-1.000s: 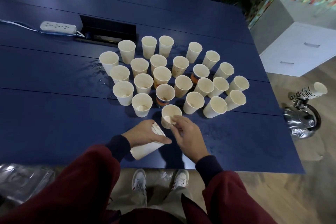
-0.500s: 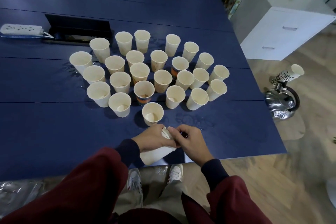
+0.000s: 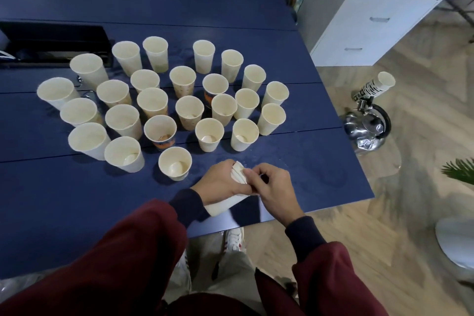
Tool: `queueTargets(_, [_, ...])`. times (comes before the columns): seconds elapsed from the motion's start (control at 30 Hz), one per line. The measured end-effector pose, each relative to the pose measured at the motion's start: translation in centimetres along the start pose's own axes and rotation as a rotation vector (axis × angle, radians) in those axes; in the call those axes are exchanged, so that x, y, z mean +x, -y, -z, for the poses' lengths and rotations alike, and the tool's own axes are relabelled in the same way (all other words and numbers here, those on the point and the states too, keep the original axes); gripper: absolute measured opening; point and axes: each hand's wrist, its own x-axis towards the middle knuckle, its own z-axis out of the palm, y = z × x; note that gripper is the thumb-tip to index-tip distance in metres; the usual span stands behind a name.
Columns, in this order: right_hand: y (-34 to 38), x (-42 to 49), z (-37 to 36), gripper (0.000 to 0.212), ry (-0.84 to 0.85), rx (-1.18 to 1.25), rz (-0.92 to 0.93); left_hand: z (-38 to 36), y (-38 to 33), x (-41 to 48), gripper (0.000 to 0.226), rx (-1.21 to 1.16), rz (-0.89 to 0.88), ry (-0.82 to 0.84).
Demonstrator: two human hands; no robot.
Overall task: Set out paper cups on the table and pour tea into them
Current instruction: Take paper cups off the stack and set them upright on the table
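The blue table [image 3: 77, 200] filled most of my view. The set-out paper cups [image 3: 189, 113] stood upright on it in a loose cluster, several touching rim to rim; some showed a little pale liquid at the bottom. The group matched its layout of one second earlier.

On the floor to the right, beyond the table edge, sat the steel kettle [image 3: 364, 128], with a printed cup sleeve [image 3: 374, 87] resting on it.

My left hand [image 3: 220, 182] gripped the stack of nested cups [image 3: 223, 204], held tilted over the near table edge, open end up and to the right. My right hand [image 3: 274, 187] pinched the top rim of that stack with curled fingertips. One second earlier this hand was at the nearest cup [image 3: 175, 163]; that cup now stood free, just left of both hands and in front of the cluster.
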Motion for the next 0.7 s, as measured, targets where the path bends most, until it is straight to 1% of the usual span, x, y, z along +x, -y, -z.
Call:
queueTargets(0.07, [-0.1, 0.4, 1.0, 0.039, -0.024, -0.002, 0.003, -0.3, -0.8, 0.6, 0.037, 0.015, -0.011, -0.03])
queueTargets(0.17, [-0.4, 0.9, 2.3, 0.04, -0.045, 0.027, -0.02, -1.0, -1.5, 1.5, 0.051, 0.037, 0.021, -0.065])
queueTargets(0.23, [-0.5, 1.3, 3.1, 0.039, -0.084, 0.028, -0.025, -1.4, -2.2, 2.0, 0.048, 0.054, 0.035, -0.065])
queueTargets(0.3, [-0.6, 1.8, 3.8, 0.037, -0.142, 0.023, -0.025, -1.6, -2.7, 2.5, 0.047, 0.083, 0.054, -0.069])
queueTargets(0.4, [-1.6, 2.5, 5.3, 0.033, -0.287, 0.018, -0.029, -1.4, -2.4, 3.3, 0.058, 0.11, 0.095, -0.088])
queueTargets(0.5, [-3.2, 3.4, 7.1, 0.025, -0.382, -0.109, 0.037, -1.3, -1.8, 3.4, 0.059, 0.063, 0.114, -0.117])
queueTargets(0.6, [-4.5, 4.1, 7.6, 0.015, -0.362, -0.269, 0.109, -1.4, -1.1, 3.3, 0.065, 0.061, 0.147, -0.11])
queueTargets(0.7, [-5.5, 4.3, 6.9, 0.008, -0.296, -0.304, 0.126, -1.7, -0.2, 3.3, 0.069, 0.082, 0.188, -0.102])
